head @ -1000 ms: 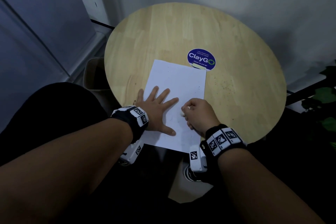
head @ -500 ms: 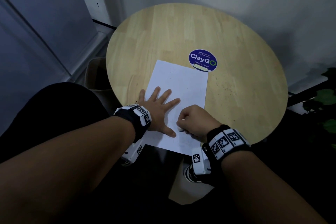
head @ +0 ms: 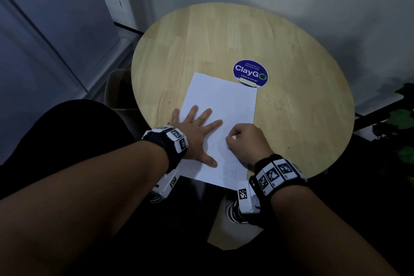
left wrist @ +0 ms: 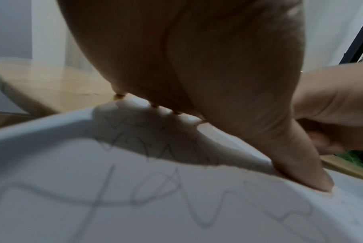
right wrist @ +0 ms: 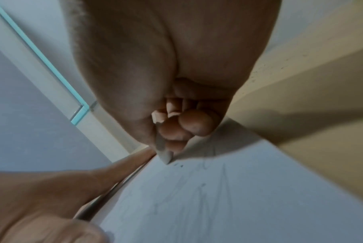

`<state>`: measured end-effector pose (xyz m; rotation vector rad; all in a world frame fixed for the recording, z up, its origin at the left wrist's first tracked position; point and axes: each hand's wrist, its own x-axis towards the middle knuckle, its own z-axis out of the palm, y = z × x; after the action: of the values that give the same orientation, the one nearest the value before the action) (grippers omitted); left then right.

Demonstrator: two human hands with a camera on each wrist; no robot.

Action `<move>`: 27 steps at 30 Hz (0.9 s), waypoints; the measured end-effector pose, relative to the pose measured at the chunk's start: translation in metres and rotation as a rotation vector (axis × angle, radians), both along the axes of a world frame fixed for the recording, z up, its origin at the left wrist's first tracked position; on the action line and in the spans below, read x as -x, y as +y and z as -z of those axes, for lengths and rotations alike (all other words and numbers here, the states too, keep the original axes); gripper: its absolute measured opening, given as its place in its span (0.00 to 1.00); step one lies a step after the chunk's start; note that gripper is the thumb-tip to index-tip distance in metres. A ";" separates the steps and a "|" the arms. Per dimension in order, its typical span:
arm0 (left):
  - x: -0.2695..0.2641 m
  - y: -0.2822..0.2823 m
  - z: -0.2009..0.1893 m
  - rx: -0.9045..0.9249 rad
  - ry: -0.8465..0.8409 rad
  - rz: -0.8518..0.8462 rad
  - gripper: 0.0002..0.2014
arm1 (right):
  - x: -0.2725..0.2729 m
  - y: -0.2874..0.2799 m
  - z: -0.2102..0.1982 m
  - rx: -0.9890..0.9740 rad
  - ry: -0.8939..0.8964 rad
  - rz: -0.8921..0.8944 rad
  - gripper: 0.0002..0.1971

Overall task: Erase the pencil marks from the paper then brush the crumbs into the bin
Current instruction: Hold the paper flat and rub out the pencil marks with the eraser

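A white sheet of paper lies on the round wooden table, its near edge hanging over the table's front. My left hand presses flat on the sheet with fingers spread. My right hand pinches a small white eraser and holds its tip on the paper just right of the left thumb. In the right wrist view the eraser touches the sheet beside a few dark crumbs. Grey pencil scribbles show on the paper under and in front of my left hand.
A beige bin stands on the floor left of the table. A blue round sticker sits at the sheet's far right corner. Dark specks dot the wood right of the paper. A green plant is at the far right.
My right hand has rubbed the eraser toward me and then back away a little on the sheet. The left hand has stayed pressed flat on the paper.
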<state>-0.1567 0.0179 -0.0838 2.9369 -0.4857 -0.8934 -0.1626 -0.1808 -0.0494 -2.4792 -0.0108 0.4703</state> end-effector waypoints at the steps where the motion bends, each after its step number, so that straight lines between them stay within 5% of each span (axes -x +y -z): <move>1: 0.000 0.000 0.001 0.000 -0.001 0.002 0.67 | 0.002 0.001 -0.001 -0.011 0.071 -0.043 0.07; 4: 0.000 0.000 0.001 0.000 -0.008 0.004 0.67 | 0.005 0.000 0.000 -0.054 0.189 -0.076 0.08; 8: -0.001 0.000 0.001 -0.001 -0.014 0.000 0.67 | -0.002 0.000 0.010 0.001 -0.068 0.036 0.07; 11: 0.000 0.001 0.001 0.002 -0.012 0.002 0.67 | 0.001 -0.004 0.009 -0.017 0.136 -0.023 0.07; 16: 0.000 0.000 0.001 0.004 -0.014 -0.007 0.68 | 0.003 -0.014 0.005 -0.703 0.361 0.427 0.09; 20: 0.001 0.002 0.004 0.001 -0.013 -0.019 0.72 | 0.019 0.003 0.018 -0.969 0.616 0.525 0.08; 22: 0.000 0.002 0.003 0.010 -0.003 -0.018 0.73 | 0.007 -0.006 0.026 -1.077 0.488 0.713 0.07; 25: 0.001 0.003 0.000 0.019 0.014 -0.028 0.73 | -0.025 -0.040 0.028 -1.126 0.002 1.020 0.09; 27: 0.003 0.004 -0.001 0.019 0.016 -0.037 0.73 | -0.029 -0.048 0.018 -1.192 -0.046 1.063 0.08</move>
<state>-0.1595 0.0217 -0.0831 2.9092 -0.4352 -0.9023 -0.1339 -0.2284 -0.0673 -1.0646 0.7346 -0.0914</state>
